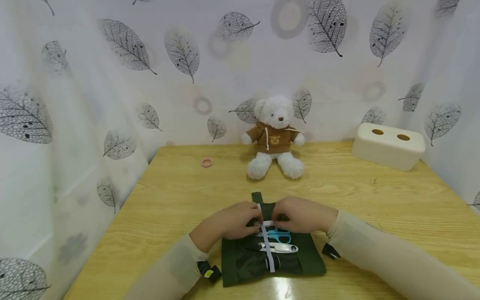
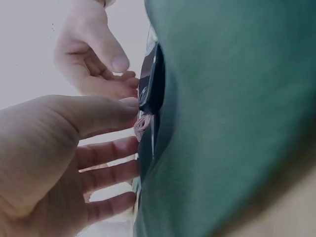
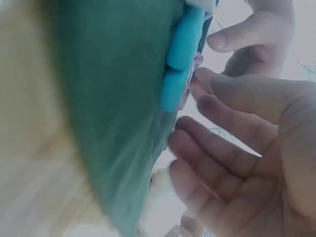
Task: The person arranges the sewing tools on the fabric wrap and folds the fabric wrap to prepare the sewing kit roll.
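A dark green fabric pouch (image 1: 315, 262) lies unfolded on the table. A pale elastic strip (image 1: 267, 239) crosses it over turquoise-handled scissors (image 1: 284, 238), white thread snips (image 1: 285, 248) and a dark round spool (image 1: 276, 262). Higher on the pouch is a small pale bundle of thread (image 1: 268, 223), whose pinkish loops (image 2: 142, 126) show in both wrist views. My left hand (image 1: 238, 220) pinches its left end between thumb and fingers, the other fingers nearly straight. From the other side, my right hand (image 1: 301, 214) pinches the right end with thumb and forefinger.
A white teddy bear (image 1: 275, 137) in a brown hoodie sits behind the pouch. A pink ring (image 1: 206, 162) lies at the back left, and a cream box (image 1: 388, 148) with two holes stands at the back right. A leaf-patterned curtain (image 1: 240, 58) surrounds the wooden table (image 1: 180, 187).
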{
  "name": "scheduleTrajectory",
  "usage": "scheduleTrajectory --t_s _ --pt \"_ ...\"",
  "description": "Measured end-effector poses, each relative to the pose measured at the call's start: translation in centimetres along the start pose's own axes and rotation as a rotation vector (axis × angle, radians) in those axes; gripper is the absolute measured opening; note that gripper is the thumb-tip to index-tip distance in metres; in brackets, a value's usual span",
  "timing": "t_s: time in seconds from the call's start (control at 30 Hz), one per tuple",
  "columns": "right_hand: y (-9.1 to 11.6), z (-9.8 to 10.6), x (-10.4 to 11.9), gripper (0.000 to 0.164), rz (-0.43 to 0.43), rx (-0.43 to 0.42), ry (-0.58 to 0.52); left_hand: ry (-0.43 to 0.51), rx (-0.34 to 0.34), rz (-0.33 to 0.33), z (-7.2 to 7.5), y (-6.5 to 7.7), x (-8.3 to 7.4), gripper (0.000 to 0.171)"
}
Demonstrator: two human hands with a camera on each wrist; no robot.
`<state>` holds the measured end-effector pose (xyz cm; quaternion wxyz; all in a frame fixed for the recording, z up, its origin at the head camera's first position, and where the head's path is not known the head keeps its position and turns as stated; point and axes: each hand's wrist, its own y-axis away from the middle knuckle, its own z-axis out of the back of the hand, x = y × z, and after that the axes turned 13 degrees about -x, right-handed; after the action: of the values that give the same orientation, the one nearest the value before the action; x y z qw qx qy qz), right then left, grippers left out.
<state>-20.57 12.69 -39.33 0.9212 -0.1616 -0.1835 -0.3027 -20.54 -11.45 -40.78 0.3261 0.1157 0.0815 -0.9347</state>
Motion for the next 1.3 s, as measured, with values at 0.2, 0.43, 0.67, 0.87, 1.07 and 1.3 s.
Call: scheduleTrajectory --t_s 0.2,0.43,0.67,0.87,1.07,1.3 --pt "2.8 0.5 0.8 0.006 0.058 -0.099 0.047 0.033 -0.040 -0.061 0.4 1.7 -1.9 0.019" --pt "4.9 0.1 2.8 0.021 0.166 -0.092 0.102 -0.022 0.040 -0.074 0.1 3.2 -4.5 0.042" --pt "5.8 -0.6 4.2 0.036 0.152 -0.001 0.133 -0.144 0.053 -0.045 -0.4 3.9 -6.2 0.061" --pt "6.0 -0.6 5.1 0.026 0.102 0.059 0.158 -0.246 0.059 -0.049 -0.7 4.0 -7.5 0.057" --pt "6.0 -0.8 4.6 0.017 0.219 0.006 0.106 -0.199 0.075 -0.033 -0.2 3.7 -7.5 0.039" --pt "4.9 0.3 2.9 0.017 0.066 0.062 -0.156 0.003 0.083 -0.015 0.6 3.1 -6.0 0.031"
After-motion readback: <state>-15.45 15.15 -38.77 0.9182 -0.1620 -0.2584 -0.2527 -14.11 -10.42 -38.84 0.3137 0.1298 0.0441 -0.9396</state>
